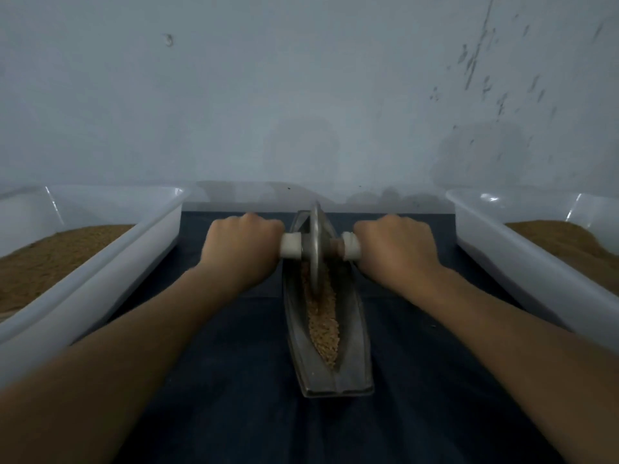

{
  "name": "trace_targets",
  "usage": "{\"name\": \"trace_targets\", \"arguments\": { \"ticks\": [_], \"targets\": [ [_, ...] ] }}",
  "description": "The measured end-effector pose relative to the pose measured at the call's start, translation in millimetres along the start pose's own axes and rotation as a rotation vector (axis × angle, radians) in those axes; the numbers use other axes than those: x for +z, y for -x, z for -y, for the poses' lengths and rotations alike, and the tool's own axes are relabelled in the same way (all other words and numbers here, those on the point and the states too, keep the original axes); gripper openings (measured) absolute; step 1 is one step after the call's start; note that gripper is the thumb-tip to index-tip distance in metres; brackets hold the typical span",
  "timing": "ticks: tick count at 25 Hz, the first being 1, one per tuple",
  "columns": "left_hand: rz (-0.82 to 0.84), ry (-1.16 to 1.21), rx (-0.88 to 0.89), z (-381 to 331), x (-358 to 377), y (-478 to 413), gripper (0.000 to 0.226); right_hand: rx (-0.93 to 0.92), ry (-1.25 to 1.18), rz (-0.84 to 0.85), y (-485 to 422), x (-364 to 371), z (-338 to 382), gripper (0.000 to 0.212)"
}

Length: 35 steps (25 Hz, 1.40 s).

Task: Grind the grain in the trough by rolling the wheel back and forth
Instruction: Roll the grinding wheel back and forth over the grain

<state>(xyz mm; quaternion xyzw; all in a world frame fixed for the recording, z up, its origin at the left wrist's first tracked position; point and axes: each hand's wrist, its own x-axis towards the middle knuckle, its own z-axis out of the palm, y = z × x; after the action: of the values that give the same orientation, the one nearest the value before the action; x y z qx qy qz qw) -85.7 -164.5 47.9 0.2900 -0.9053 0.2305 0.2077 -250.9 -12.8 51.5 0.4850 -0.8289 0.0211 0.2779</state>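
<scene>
Firmly, both hands (243,246) (397,247) grip the wheel (315,242) in the trough (355,363) of grain (323,318)

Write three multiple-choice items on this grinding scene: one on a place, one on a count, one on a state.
1. Where along the grey boat-shaped metal trough does the thin metal disc wheel stand?
A. at the near end
B. lifted clear above it
C. in the far part, toward the wall

2. How many white plastic tubs of brown meal flank the dark blue cloth?
A. one
B. two
C. four

3. What are the left hand and right hand doing?
A. each gripping a white handle on the wheel's axle
B. lying flat on the cloth
C. scooping from a tub

Answers:
1 C: the disc sits beyond the exposed tan grain, near the trough's far tip.
2 B: one tub stands at each side.
3 A: both hands are curled round the handles on either side of the disc.
</scene>
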Motion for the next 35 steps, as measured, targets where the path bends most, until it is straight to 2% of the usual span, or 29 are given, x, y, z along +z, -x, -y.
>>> {"name": "trace_targets", "arguments": {
  "ticks": [1, 4, 5, 8, 9, 11, 13, 15, 17, 18, 19, 21, 23, 25, 28, 30, 32, 33, 35],
  "targets": [
    [0.06, 0.022, -0.028, -2, -1, -12, 0.005, 0.011, -0.013, 0.061, -11, -2, 1, 0.011],
    [0.124, 0.077, -0.016, 0, -4, -6, 0.006, -0.018, -0.039, 0.135, -8, -9, -3, 0.014],
    [0.091, 0.085, 0.02, 3, -7, 11, 0.004, -0.081, -0.014, 0.052, 6, -9, -7, 0.018],
    [-0.068, 0.091, 0.161, 14, -17, 51, 0.036, -0.212, 0.062, -0.295, 46, -17, -15, 0.037],
    [-0.105, 0.068, 0.166, 17, -20, 49, 0.039, -0.209, 0.048, -0.308, 45, -18, -18, 0.037],
    [-0.044, 0.042, 0.112, 9, -9, 40, 0.024, -0.144, 0.091, -0.195, 34, -7, -11, 0.032],
    [0.061, 0.075, -0.048, -2, 1, 13, 0.002, -0.051, 0.056, -0.042, 1, 2, 0, 0.021],
    [0.183, 0.142, -0.133, -4, 1, -13, 0.01, -0.006, 0.011, 0.057, -28, -1, 5, 0.01],
    [0.221, 0.133, -0.095, -3, -3, -15, 0.012, -0.015, -0.028, 0.141, -30, -6, 2, 0.011],
    [0.185, 0.114, -0.05, 0, -5, -7, 0.01, -0.035, -0.036, 0.135, -18, -7, -3, 0.011],
    [0.077, 0.1, 0.019, 3, -4, 6, 0.009, -0.072, -0.033, 0.068, 0, -5, -8, 0.012],
    [-0.158, 0.034, 0.169, 9, -7, 34, 0.034, -0.128, 0.0, -0.165, 40, -4, -13, 0.021],
    [-0.244, 0.004, 0.185, 11, -14, 35, 0.049, -0.137, -0.009, -0.3, 50, -5, -19, 0.03],
    [-0.113, -0.036, 0.089, 1, -2, 29, 0.037, -0.077, 0.03, -0.193, 39, 3, -12, 0.03],
    [0.071, 0.048, -0.073, -6, 2, -4, 0.004, -0.009, 0.022, -0.02, -14, 3, 4, 0.017],
    [0.178, 0.101, -0.105, -5, -1, -13, 0.012, -0.009, 0.014, 0.085, -31, -3, 3, 0.014],
    [0.112, 0.061, -0.017, -2, -9, 4, 0.007, -0.057, -0.022, 0.096, -11, -8, -4, 0.013],
    [0.006, 0.036, 0.044, -1, -8, 18, 0.012, -0.096, -0.009, 0.011, 8, -4, -8, 0.015],
    [-0.13, -0.003, 0.133, 3, -12, 43, 0.043, -0.111, 0.052, -0.164, 39, -3, -11, 0.029]
  ]
}}
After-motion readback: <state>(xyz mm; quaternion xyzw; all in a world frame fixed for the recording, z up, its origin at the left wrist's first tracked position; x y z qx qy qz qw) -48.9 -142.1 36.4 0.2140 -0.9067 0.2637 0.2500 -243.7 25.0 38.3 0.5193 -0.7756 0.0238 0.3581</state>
